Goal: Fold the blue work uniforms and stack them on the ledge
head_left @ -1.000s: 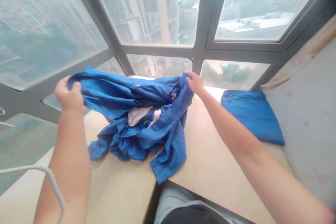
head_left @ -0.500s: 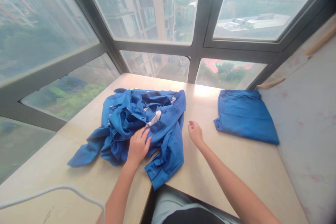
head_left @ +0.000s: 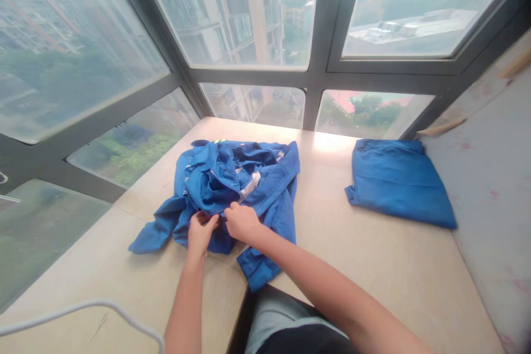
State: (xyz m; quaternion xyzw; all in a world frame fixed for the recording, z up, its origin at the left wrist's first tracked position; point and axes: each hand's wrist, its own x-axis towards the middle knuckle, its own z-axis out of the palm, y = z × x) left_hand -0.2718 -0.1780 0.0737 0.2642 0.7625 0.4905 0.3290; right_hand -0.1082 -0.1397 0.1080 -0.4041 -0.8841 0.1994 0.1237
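Observation:
A crumpled blue jacket (head_left: pixel 274 193) with light strips lies in a heap on the pale wooden surface, its sleeves spread to the left and toward me. At its near edge my left hand (head_left: pixel 201 229) pinches the cloth between thumb and fingers. Just right of it, my right hand (head_left: pixel 240 221) is closed on the same jacket, fingers curled over the fabric. The cloth inside both grips is partly hidden by the fingers.
A folded blue garment (head_left: pixel 400 185) rests at the right beside the wall (head_left: pixel 493 188). Grey-framed windows (head_left: pixel 249 76) border the wooden surface (head_left: pixel 327 265) behind and left. A white cable (head_left: pixel 103 304) curves across the lower left.
My right hand has moved left from the bare wood onto the jacket and closed on it. My left hand has shifted slightly left and down, now pinching the cloth. The view has turned slightly.

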